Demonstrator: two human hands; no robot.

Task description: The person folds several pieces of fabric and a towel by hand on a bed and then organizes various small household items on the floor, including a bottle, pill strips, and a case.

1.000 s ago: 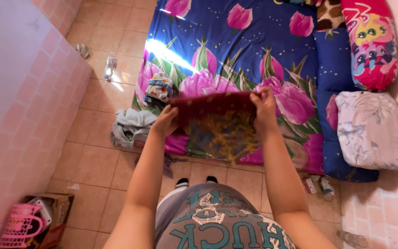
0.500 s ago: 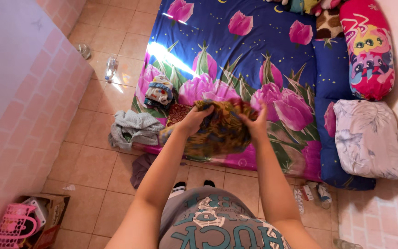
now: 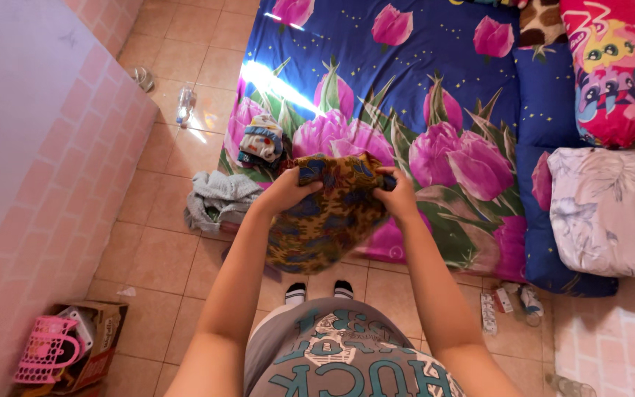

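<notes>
- The patterned brown-and-gold cloth (image 3: 325,213), stretched wide with its red side out a second ago, now hangs bunched and folded between both hands.
- Left hand (image 3: 286,192) and right hand (image 3: 398,195) clench its top corners, closer together than before.
- Beyond the fingers lies the tulip-print mattress (image 3: 406,81), with open room; the grey garment (image 3: 218,198) sits left of the left fingers.

We see a patterned cloth (image 3: 325,213) printed in brown, gold and dark blue, held just in front of the mattress (image 3: 420,95), whose sheet is deep blue with small yellow stars and large pink tulips on green leaves. At the mattress's right side lie a pink cartoon-print bolster (image 3: 611,70) and a pale grey floral pillow (image 3: 608,213). Off its left edge, a grey garment (image 3: 218,200) lies on tan floor tiles (image 3: 163,257), beside a pink brick-patterned wall (image 3: 53,184).
</notes>
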